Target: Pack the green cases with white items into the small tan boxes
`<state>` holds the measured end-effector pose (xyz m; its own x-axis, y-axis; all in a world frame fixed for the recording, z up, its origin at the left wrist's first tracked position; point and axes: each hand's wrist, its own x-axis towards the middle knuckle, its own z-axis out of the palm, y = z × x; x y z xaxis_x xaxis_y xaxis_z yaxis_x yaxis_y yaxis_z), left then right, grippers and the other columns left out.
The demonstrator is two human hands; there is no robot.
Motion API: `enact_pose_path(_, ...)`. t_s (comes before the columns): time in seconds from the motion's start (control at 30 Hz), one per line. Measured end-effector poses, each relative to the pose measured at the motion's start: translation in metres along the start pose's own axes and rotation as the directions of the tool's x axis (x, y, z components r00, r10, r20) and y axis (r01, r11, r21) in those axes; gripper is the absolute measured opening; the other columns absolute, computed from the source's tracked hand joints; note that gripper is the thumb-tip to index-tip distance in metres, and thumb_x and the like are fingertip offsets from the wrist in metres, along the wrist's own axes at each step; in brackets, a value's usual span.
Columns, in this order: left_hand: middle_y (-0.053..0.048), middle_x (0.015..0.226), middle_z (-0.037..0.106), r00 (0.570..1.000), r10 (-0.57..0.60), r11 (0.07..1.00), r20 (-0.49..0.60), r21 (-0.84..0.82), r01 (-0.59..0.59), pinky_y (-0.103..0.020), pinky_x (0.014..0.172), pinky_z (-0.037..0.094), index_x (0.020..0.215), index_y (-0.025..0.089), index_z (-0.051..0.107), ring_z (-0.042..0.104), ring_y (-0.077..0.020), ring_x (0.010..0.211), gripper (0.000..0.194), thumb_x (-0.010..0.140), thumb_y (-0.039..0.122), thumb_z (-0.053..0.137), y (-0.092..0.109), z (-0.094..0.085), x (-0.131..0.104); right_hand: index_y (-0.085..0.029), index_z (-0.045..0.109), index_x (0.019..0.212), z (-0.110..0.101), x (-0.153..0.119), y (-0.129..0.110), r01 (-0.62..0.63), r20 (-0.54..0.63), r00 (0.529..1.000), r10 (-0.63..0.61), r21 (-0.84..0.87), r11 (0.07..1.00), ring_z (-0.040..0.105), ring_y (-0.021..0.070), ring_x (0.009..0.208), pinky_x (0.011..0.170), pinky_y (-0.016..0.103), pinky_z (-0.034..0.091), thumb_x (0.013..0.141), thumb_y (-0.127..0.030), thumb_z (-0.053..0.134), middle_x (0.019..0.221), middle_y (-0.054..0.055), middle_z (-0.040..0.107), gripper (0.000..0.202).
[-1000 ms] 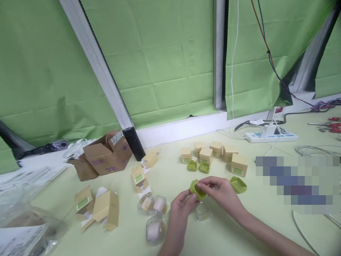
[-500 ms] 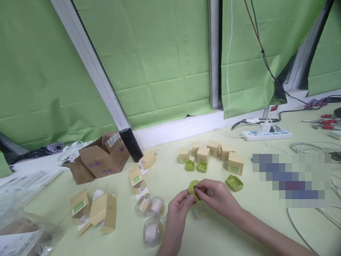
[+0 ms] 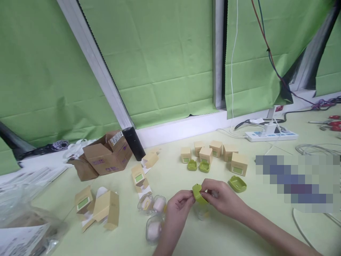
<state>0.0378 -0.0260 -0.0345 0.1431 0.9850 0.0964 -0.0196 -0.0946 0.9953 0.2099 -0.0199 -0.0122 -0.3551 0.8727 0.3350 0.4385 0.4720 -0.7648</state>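
Observation:
Between my two hands is a small olive-green case piece (image 3: 198, 193), tilted above the table. My left hand (image 3: 180, 206) pinches its left edge with the fingertips. On the opposite side my right hand (image 3: 218, 193) grips it with thumb and fingers. Under the hands lies a clear plastic shell (image 3: 202, 212), partly hidden. A similar green case piece (image 3: 238, 184) rests to the right of my right hand. Two smaller-looking green pieces, one here (image 3: 192, 165), stand before the boxes. Left of my left hand, pale round items in clear shells (image 3: 154, 228) sit together, one partly covered by my wrist.
Several small cardboard boxes (image 3: 239, 164) stand at the back. Opened boxes (image 3: 106, 209) lie to the left, near a large brown carton (image 3: 109, 160) and a black cylinder (image 3: 133, 143). A white power strip (image 3: 271, 136) and cables are at right; a plastic bag (image 3: 29, 227) fills the lower left.
The green piece has turned in my hands, its face now tilting more to the right. The whole view has shifted slightly, moving the table items a little rightward.

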Motion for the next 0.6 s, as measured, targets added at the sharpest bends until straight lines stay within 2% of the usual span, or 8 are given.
enact_pose_path(0.13,-0.003,0.074,0.061,0.998,0.053,0.999,0.032,-0.005,-0.053,-0.028,0.074,0.043,0.070,0.016,0.063,0.054,-0.0166,0.075,0.007,0.066,0.021,0.066,-0.005,0.000,0.001,-0.022,0.061,0.066,0.000,-0.001,-0.005,0.001,0.023,1.000,-0.002,0.061,0.998,0.054,0.0148,0.062,0.056,0.025,0.041,0.080,-0.022,0.052,0.067,0.000,0.061,0.017)
enact_pose_path(0.2,0.000,0.069,0.056,0.997,0.057,0.998,0.050,-0.029,-0.056,-0.025,0.068,0.040,0.068,0.016,0.059,0.051,-0.0144,0.070,0.008,0.064,0.019,0.065,-0.004,0.001,0.000,-0.022,0.062,0.075,-0.001,-0.003,-0.009,0.008,0.021,1.000,-0.011,0.131,0.991,0.056,0.0145,0.064,0.056,0.024,0.043,0.083,-0.024,0.050,0.075,0.001,0.061,0.014)
enact_pose_path(0.27,0.002,0.063,0.051,0.998,0.036,0.997,0.053,-0.073,-0.032,-0.023,0.062,0.038,0.066,0.017,0.054,0.047,-0.0124,0.064,0.011,0.062,0.020,0.064,-0.002,0.003,-0.001,-0.024,0.059,0.094,-0.001,-0.006,-0.010,-0.024,0.012,1.000,0.022,0.215,0.976,0.055,0.0120,0.062,0.055,0.023,0.044,0.082,-0.029,0.053,0.093,0.003,0.060,0.014)
enact_pose_path(0.33,0.003,0.061,0.048,0.999,-0.004,0.994,0.053,-0.111,0.010,-0.022,0.060,0.036,0.064,0.018,0.051,0.044,-0.0113,0.061,0.014,0.059,0.019,0.064,0.001,0.003,-0.002,-0.028,0.049,0.114,0.000,-0.008,-0.010,-0.071,0.052,0.997,0.059,0.270,0.960,0.054,0.0103,0.060,0.054,0.023,0.047,0.073,-0.032,0.066,0.109,0.004,0.054,0.045)
enact_pose_path(0.37,0.004,0.061,0.048,0.999,-0.018,0.992,0.050,-0.126,0.024,-0.022,0.059,0.035,0.063,0.018,0.051,0.044,-0.0110,0.061,0.016,0.057,0.018,0.065,0.003,0.003,-0.002,-0.029,0.047,0.119,0.002,-0.008,-0.009,-0.077,0.081,0.995,0.057,0.276,0.958,0.055,0.0112,0.063,0.056,0.023,0.048,0.067,-0.031,0.071,0.111,0.004,0.053,0.057)
enact_pose_path(0.43,0.004,0.059,0.047,0.999,-0.026,0.989,0.035,-0.143,0.030,-0.021,0.057,0.035,0.061,0.018,0.050,0.043,-0.0106,0.059,0.018,0.053,0.015,0.066,0.005,0.002,-0.002,-0.028,0.050,0.117,0.004,-0.009,-0.008,-0.081,0.107,0.993,0.055,0.260,0.962,0.056,0.0141,0.070,0.058,0.023,0.049,0.062,-0.029,0.074,0.105,0.003,0.055,0.060)
enact_pose_path(0.5,0.004,0.058,0.047,1.000,-0.022,0.988,0.016,-0.155,0.024,-0.021,0.055,0.034,0.058,0.018,0.050,0.043,-0.0101,0.057,0.018,0.053,0.017,0.067,0.007,0.000,0.000,-0.026,0.057,0.108,0.006,-0.010,-0.008,-0.104,0.056,0.994,0.093,0.236,0.966,0.055,0.0142,0.069,0.058,0.024,0.048,0.064,-0.031,0.072,0.097,0.002,0.057,0.047)
enact_pose_path(0.6,0.004,0.056,0.046,1.000,-0.019,0.983,-0.002,-0.182,0.018,-0.021,0.054,0.035,0.056,0.018,0.049,0.043,-0.0096,0.055,0.021,0.057,0.023,0.069,0.012,0.000,-0.002,-0.026,0.057,0.105,0.006,-0.010,-0.012,-0.130,-0.003,0.991,0.135,0.253,0.959,0.052,0.0122,0.062,0.057,0.025,0.048,0.062,-0.033,0.073,0.097,0.002,0.057,0.047)
